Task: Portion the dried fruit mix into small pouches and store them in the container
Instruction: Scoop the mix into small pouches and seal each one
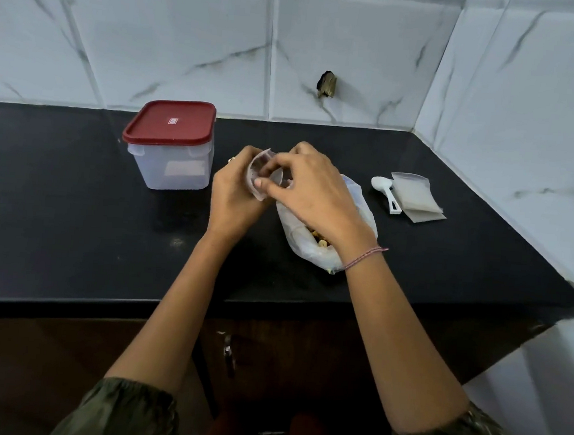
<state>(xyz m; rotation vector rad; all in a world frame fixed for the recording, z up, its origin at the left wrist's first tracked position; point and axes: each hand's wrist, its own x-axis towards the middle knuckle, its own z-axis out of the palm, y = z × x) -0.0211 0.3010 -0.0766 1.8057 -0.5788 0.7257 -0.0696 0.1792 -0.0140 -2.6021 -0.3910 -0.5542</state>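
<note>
Black counter (72,217), red-lidded container (170,160) at back left, open bag of dried fruit mix (313,253) under right wrist, left hand (232,196) and right hand (311,191) pinching small clear pouch (259,163) between them, spare pouches (414,196) and white scoop (384,189) at right

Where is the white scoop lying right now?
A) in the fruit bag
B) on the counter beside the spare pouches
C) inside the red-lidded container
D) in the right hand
B: the white scoop lies on the black counter, right beside the spare pouches.
</note>
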